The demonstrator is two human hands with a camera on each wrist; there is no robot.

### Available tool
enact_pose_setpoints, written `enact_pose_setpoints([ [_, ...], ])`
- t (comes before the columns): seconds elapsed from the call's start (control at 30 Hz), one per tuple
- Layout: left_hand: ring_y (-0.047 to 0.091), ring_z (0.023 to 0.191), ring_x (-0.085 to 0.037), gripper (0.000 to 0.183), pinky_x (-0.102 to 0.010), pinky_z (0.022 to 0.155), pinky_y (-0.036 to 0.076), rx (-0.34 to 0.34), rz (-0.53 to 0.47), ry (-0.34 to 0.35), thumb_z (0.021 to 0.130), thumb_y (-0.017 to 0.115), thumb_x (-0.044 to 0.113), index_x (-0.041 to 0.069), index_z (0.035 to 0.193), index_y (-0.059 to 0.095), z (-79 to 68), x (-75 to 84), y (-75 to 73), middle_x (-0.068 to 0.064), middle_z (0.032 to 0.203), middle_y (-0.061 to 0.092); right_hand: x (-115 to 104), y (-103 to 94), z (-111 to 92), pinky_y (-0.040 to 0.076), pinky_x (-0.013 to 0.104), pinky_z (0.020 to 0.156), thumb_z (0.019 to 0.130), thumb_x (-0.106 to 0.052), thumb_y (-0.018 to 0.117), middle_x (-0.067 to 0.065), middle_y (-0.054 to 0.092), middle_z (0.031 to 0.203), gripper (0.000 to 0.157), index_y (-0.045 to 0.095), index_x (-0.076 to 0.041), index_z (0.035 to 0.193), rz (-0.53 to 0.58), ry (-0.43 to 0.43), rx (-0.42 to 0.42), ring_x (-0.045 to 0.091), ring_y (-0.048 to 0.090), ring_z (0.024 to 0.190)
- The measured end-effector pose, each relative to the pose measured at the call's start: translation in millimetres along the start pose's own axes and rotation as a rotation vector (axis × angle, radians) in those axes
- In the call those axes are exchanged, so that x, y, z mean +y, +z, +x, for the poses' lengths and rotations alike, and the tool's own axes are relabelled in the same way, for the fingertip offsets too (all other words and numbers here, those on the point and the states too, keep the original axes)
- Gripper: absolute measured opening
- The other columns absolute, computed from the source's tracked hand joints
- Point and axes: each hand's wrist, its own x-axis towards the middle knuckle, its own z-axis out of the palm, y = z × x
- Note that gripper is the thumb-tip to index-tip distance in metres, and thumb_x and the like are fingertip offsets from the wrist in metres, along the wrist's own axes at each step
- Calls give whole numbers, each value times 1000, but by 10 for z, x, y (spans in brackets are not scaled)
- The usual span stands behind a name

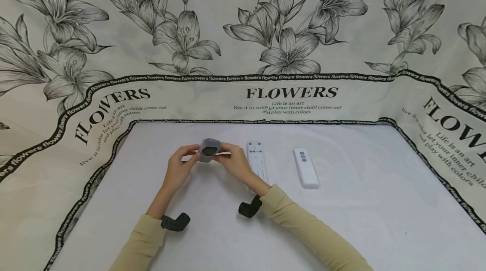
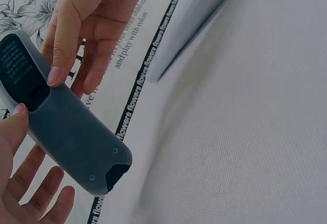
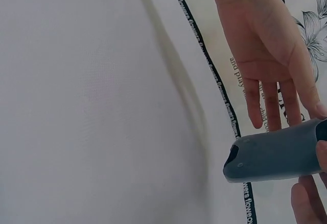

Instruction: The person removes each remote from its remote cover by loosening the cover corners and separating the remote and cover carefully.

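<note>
Both hands hold a dark grey-blue remote control above the left part of the table. Its back shows in the left wrist view, with a dark oval area of small print and a notch at one end. My left hand pinches one long side with thumb and fingers. On the opposite side, my right hand pinches it near the same end, thumb beside the dark area. The remote's button face is hidden.
Right of the hands lies a white remote with many buttons, partly covered by the right wrist. Farther right rests a white remote with three grey buttons. A floral cloth rises behind the white table.
</note>
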Motion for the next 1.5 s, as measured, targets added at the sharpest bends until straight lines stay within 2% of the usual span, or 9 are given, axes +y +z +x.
enact_pose_setpoints([
  [0.2,61,104,-21,31,-15,81,49,30,-20,-3,92,65,23,4,117,65,-3,21,25,-13,115,67,4,7,16,56,33,85,83,-4,72,20,70,106,28,67,1,110,106,72,5,32,67,100],
  [0.43,61,94,-13,34,-18,77,51,41,-47,-60,92,65,27,5,117,64,1,32,39,-12,114,67,-34,12,34,54,39,87,83,-3,71,19,69,111,40,61,1,121,125,113,18,32,66,99],
  [0.63,60,87,-10,33,-21,72,56,45,-71,-99,93,64,22,2,119,64,9,22,32,-18,110,66,-46,36,56,54,26,77,85,-6,70,21,69,110,47,54,-2,129,178,176,21,30,66,95],
  [0.8,60,85,-9,34,-23,71,56,38,-51,-135,93,64,21,2,120,63,6,7,15,-19,114,66,-28,56,69,56,27,76,86,-6,69,23,65,117,49,52,1,131,218,186,28,32,66,95],
  [0.9,61,82,-8,34,-24,70,57,26,-57,-158,93,64,21,1,121,63,4,-4,15,-19,114,66,-17,65,72,57,29,76,86,-5,69,25,63,119,50,52,2,132,237,213,26,27,66,92],
  [1.03,62,77,-6,35,-23,66,57,14,-55,-220,93,63,20,2,122,62,-2,-26,25,-19,112,66,-11,86,70,56,28,76,85,-4,69,24,60,123,52,52,1,134,266,297,10,17,67,87],
  [1.1,62,76,-5,35,-22,64,56,13,-47,-243,94,63,20,2,124,62,-3,-39,29,-20,110,66,-7,97,65,56,27,76,85,-4,70,23,59,124,53,52,2,134,254,323,-7,18,68,87],
  [1.3,63,76,-6,37,-22,61,56,14,-17,-272,94,62,19,4,127,60,-2,-65,23,-20,108,65,6,117,59,55,29,77,83,-4,71,22,59,127,55,51,2,135,192,343,-61,31,68,99],
  [1.5,64,79,-10,35,-22,60,56,2,15,-283,94,62,18,2,125,62,-12,-83,16,-21,110,66,67,151,61,55,29,75,81,-4,72,23,62,122,57,52,5,133,131,345,-87,33,68,99],
])
